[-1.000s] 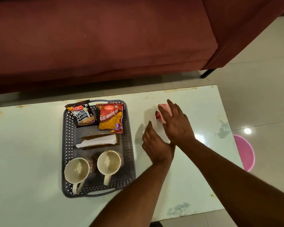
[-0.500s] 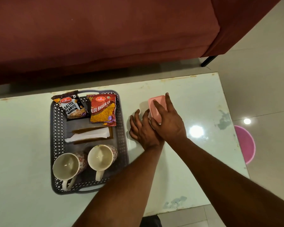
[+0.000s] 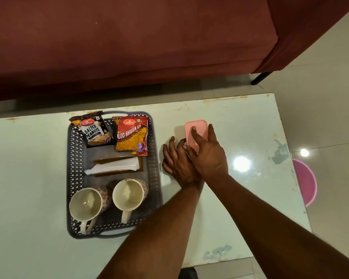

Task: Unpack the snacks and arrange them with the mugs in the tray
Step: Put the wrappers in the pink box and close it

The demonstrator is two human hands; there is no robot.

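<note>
A grey lattice tray lies on the pale table. Inside it are a salted peanuts packet, an aloo bhujia packet, a stack of white napkins and two cream mugs. Right of the tray sits a pink lidded box. My right hand presses flat on its lid with straight fingers. My left hand rests on the table against the box's left side, partly under my right wrist, fingers spread.
A maroon sofa runs along the far side of the table. A pink round mat lies on the floor past the table's right edge. Bare tabletop lies left of the tray and right of the box.
A red item showed under the tilted pink lid a second ago. The lid now lies flat under my right hand, and my left hand has slid up beside the box.
</note>
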